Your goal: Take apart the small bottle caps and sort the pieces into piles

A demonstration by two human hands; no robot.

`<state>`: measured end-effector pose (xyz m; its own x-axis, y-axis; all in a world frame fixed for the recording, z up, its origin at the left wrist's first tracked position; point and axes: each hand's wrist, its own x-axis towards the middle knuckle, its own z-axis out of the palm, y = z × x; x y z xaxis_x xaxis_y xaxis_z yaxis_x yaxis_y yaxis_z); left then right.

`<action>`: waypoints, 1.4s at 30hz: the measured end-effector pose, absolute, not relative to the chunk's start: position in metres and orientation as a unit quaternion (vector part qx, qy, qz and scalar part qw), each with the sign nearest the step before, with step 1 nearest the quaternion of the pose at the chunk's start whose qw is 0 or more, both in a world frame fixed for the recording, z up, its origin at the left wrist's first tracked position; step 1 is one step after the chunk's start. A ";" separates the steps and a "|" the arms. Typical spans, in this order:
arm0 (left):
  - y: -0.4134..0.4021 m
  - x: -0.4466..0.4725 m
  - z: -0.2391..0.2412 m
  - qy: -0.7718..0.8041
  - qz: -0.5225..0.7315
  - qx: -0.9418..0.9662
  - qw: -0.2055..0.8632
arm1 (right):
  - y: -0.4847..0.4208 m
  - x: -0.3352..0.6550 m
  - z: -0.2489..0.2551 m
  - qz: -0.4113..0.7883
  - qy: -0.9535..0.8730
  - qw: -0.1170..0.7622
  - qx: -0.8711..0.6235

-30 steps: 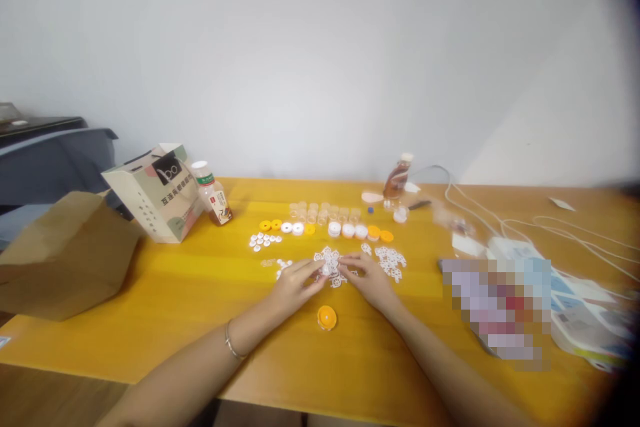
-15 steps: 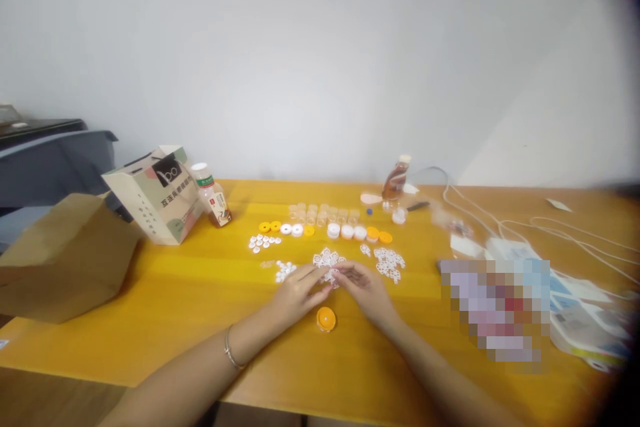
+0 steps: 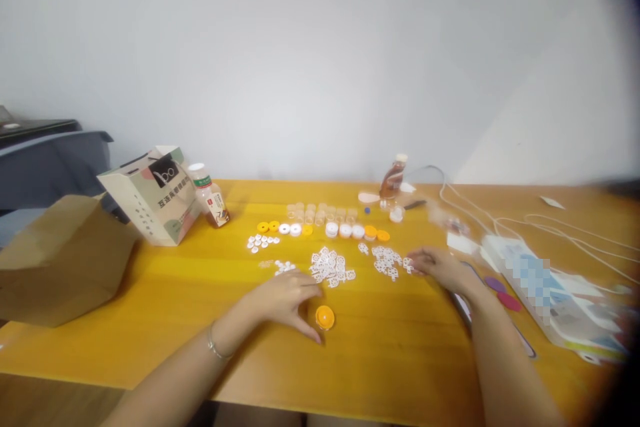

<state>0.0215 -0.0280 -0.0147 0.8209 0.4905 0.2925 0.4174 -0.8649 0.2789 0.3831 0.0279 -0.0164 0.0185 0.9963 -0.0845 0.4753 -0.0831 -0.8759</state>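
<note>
My left hand [image 3: 283,297] rests on the yellow table [image 3: 200,307] with fingers and thumb spread apart, holding nothing. An orange cap [image 3: 325,317] lies just right of it, between the thumb tip and the fingertips. Just beyond the hand is a pile of small white lacy pieces [image 3: 330,267]. My right hand [image 3: 440,267] reaches left at the edge of a second white pile [image 3: 390,260]. Its fingers are drawn together and blurred; what they pinch, if anything, is too small to see.
A row of orange and white caps [image 3: 330,230] and clear vials [image 3: 320,213] lie further back, with small white discs [image 3: 261,241]. At left stand a paper gift bag [image 3: 150,197], a bottle [image 3: 210,197] and a brown bag [image 3: 60,253]. Cables, papers [image 3: 550,287] and a brown bottle [image 3: 393,180] are on the right.
Both hands have left the middle white pile. My right hand swung right to the second pile; my left hand drew back beside the orange cap.
</note>
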 end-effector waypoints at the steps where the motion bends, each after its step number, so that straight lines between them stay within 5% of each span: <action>1: -0.028 0.023 -0.017 0.241 0.176 0.949 0.105 | 0.028 0.382 -0.018 0.385 -0.588 0.320 -0.635; 8: -0.027 0.025 -0.027 0.253 0.127 0.954 0.100 | 0.025 0.367 -0.014 0.346 -0.625 0.239 -0.658; 21: -0.029 0.027 -0.026 0.253 0.129 0.952 0.117 | 0.023 0.359 -0.006 0.251 -0.643 0.251 -0.678; 25: -0.030 0.029 -0.028 0.258 0.132 0.948 0.129 | 0.004 0.328 0.010 0.284 -0.705 0.305 -0.574; 31: -0.028 0.032 -0.032 0.258 0.134 0.946 0.146 | -0.037 0.247 -0.005 0.299 -0.852 0.196 -0.382; 42: -0.026 0.035 -0.044 0.275 0.150 0.936 0.159 | -0.046 0.232 -0.015 0.325 -0.852 0.187 -0.366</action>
